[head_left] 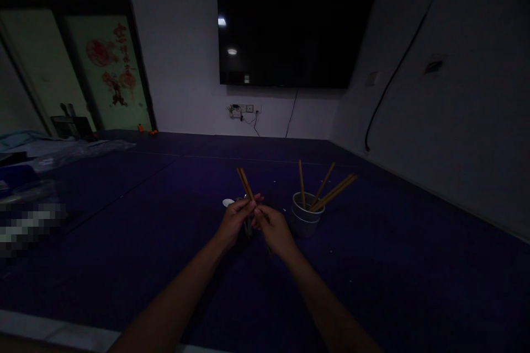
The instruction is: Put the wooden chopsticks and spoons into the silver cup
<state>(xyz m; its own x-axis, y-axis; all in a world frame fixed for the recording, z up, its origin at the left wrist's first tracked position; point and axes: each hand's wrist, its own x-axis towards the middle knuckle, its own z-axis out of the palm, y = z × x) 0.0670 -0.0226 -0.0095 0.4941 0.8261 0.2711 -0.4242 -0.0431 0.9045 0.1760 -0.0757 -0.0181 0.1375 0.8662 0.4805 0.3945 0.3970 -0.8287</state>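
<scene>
Between my two hands is a small bundle of wooden chopsticks (245, 181), tilted with the upper ends leaning away to the left. My left hand (236, 219) is closed around them, thumb on top. Just beside it, my right hand (273, 227) pinches the same chopsticks lower down. Right of my hands stands a round grey metal container (306, 224), with several more chopsticks (335, 192) leaning out of its rim. Behind my left hand lie a white spoon-like piece (228, 202) and some metal utensils, mostly hidden by my fingers.
The dark blue tabletop (165, 242) carries a few tiny white scraps. Clear plastic wrapping (83, 151) and a blue item (19, 181) lie at the left. A wall-mounted television (296, 36) hangs beyond, and a black cable (397, 66) runs down the right wall. The room is dim.
</scene>
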